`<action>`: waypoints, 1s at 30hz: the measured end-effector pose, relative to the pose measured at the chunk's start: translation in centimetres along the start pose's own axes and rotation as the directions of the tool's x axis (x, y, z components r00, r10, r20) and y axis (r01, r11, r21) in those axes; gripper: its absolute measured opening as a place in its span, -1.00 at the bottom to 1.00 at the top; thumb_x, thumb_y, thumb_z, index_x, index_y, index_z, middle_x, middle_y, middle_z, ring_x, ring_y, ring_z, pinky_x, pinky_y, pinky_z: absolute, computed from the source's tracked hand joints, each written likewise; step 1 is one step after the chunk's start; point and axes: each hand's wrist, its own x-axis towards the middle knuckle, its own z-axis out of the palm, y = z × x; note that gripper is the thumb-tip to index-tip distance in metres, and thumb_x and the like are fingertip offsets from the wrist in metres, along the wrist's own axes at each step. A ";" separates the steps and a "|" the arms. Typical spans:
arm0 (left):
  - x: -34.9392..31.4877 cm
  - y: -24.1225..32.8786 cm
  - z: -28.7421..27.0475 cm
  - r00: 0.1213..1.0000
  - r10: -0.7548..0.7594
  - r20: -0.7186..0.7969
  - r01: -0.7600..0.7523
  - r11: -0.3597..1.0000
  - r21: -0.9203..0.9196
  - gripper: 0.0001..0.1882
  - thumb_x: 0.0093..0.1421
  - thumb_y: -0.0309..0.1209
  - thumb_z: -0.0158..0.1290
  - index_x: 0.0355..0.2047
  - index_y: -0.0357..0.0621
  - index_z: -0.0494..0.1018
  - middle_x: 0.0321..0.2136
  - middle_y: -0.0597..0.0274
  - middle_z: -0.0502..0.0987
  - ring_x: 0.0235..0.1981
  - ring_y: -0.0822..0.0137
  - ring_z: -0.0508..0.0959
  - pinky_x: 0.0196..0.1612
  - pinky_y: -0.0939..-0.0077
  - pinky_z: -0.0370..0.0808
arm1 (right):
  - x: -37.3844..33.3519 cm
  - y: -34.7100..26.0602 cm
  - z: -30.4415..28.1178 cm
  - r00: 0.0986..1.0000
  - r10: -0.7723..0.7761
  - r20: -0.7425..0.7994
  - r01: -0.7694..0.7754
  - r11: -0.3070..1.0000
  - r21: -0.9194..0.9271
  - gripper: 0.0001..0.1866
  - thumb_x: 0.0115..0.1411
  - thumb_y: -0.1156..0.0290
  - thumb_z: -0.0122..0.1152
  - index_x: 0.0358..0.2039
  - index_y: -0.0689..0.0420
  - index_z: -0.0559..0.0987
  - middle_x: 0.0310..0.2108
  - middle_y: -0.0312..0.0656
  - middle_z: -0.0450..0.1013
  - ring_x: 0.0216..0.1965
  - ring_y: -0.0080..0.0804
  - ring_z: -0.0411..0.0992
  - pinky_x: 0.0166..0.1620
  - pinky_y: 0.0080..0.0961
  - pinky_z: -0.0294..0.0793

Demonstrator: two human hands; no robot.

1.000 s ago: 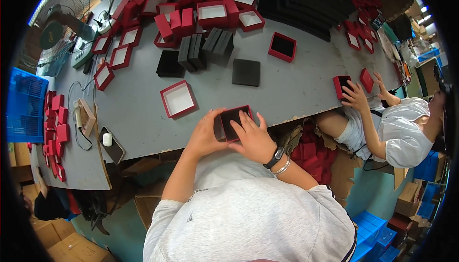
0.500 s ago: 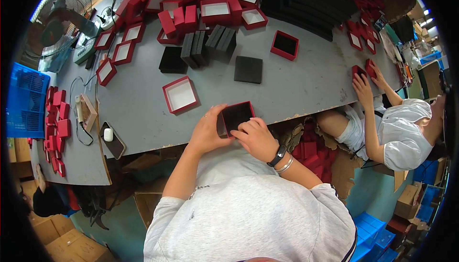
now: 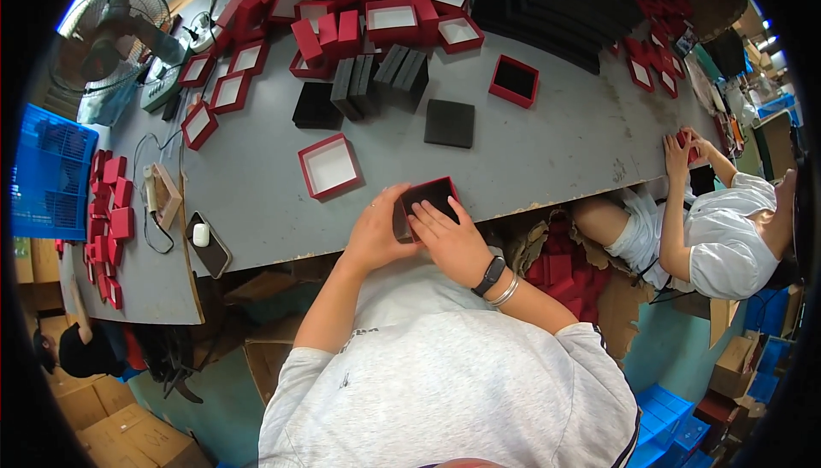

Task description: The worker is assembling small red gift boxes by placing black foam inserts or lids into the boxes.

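Note:
My left hand (image 3: 373,230) grips a small open red box (image 3: 427,184) by its left side, close to the table's front edge. Inside the box lies a black foam pad (image 3: 440,193). The fingers of my right hand (image 3: 455,247) are stretched out flat over that pad, covering part of it. Farther off, a red box with a white inside (image 3: 329,166) sits to the left. A loose black foam pad (image 3: 449,123) lies beyond my hands. Several black pads (image 3: 402,73) stand on edge behind it, and another red box (image 3: 514,81) has black foam in it.
Red boxes (image 3: 392,17) are heaped at the back beside stacked black foam (image 3: 547,15). A phone with a white earbud case (image 3: 202,235) lies left. A fan (image 3: 111,36) stands far left. At right, a co-worker (image 3: 723,220) handles a red box.
My right fingers have straightened and spread flat over the black pad inside the box. The co-worker's hands have drawn closer together around a red box. The view has shifted slightly.

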 end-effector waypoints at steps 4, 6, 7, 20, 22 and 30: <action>-0.1 0.3 -0.5 0.999 0.036 -0.029 -0.037 0.999 -0.015 0.00 -0.16 -0.19 0.45 0.28 -0.11 0.21 0.24 -0.02 0.34 0.30 -0.09 0.30 0.34 0.05 0.25 | -1.0 2.3 -1.3 0.992 0.031 -0.120 -0.014 0.990 0.144 -0.72 0.12 0.44 0.23 -0.11 0.04 0.63 -0.06 -0.29 0.57 0.06 -0.38 0.47 0.36 -0.02 0.08; -0.4 1.2 -1.9 0.952 0.264 -0.155 -0.192 0.910 0.368 -0.03 -0.14 -0.23 0.45 0.27 -0.17 0.25 0.31 0.01 0.25 0.32 -0.11 0.25 0.33 -0.01 0.21 | -1.9 3.2 -3.0 0.973 0.114 -0.201 -0.074 0.978 0.195 -0.83 0.08 0.51 0.26 -0.29 0.02 0.66 -0.30 -0.39 0.59 -0.17 -0.46 0.53 0.33 -0.04 0.12; -0.7 0.7 -2.3 0.953 0.258 -0.158 -0.186 0.911 0.368 -0.03 -0.14 -0.23 0.45 0.27 -0.17 0.25 0.31 0.01 0.25 0.32 -0.11 0.25 0.33 -0.01 0.21 | -2.6 3.7 -3.8 0.964 0.150 -0.222 -0.112 0.978 0.174 -0.79 0.07 0.55 0.25 -0.27 0.00 0.65 -0.29 -0.39 0.58 -0.15 -0.45 0.52 0.33 -0.02 0.08; -1.6 -4.2 -2.4 0.839 -0.146 -0.524 0.277 0.944 0.180 -0.78 0.09 -0.27 0.34 -0.28 -0.02 0.65 0.27 -0.27 0.27 0.36 -0.34 0.10 0.30 -0.09 0.20 | -0.6 12.0 -3.3 0.831 0.458 -0.315 -0.465 0.884 0.057 -0.48 0.17 0.30 0.27 0.18 -0.05 0.49 0.24 -0.17 0.37 0.30 -0.22 0.26 0.39 0.00 -0.02; -1.4 -3.1 -0.7 0.864 -0.033 -0.503 0.189 0.946 0.262 -0.82 0.09 -0.30 0.34 -0.32 -0.03 0.64 0.29 -0.21 0.25 0.37 -0.38 0.07 0.31 -0.11 0.19 | 2.5 11.2 -2.0 0.893 0.411 -0.182 -0.362 0.898 0.252 -0.37 0.15 0.22 0.31 0.25 -0.06 0.42 0.30 -0.15 0.30 0.36 -0.18 0.18 0.40 -0.01 -0.03; -1.5 -2.0 -0.6 0.956 0.142 -0.257 -0.078 0.967 0.244 -0.78 -0.07 -0.30 0.42 -0.48 -0.05 0.61 0.37 -0.12 0.17 0.41 -0.41 -0.04 0.35 -0.15 0.12 | 9.3 13.5 1.7 0.836 0.546 0.055 -0.540 0.799 0.265 -0.02 -0.01 -0.03 0.48 0.37 -0.01 0.25 0.36 0.11 0.11 0.39 0.07 0.04 0.37 -0.09 0.07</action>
